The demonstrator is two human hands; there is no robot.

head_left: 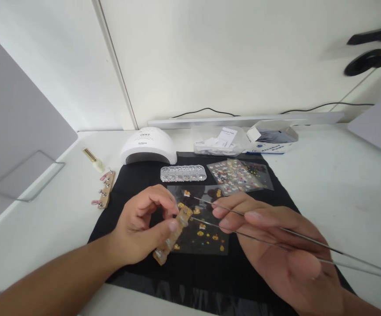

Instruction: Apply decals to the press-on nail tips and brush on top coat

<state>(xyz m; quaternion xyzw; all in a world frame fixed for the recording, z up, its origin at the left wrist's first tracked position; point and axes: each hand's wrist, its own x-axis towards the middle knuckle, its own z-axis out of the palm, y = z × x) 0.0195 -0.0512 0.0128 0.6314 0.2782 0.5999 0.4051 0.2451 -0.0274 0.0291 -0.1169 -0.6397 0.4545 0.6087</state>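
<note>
My left hand [146, 226] is closed on a small wooden nail-tip stand [160, 260] with clear nail tips along it. The stand is tilted above a clear sticker sheet [215, 248] with orange and yellow figures. From the right, my right hand [272, 245] grips a pair of long metal tweezers [341, 253] between thumb and fingers. Their two prongs are spread, and the lower tip is close to the upper end of the stand. I cannot make out anything between the tips.
A black mat [134, 281] covers the table's middle. Behind are a clear rhinestone case [183, 174], more sticker sheets [243, 175], a white nail lamp [149, 142] and an alcohol pad box [274, 142]. A second nail-tip stand [108, 188] and a gold-capped bottle [93, 159] are left.
</note>
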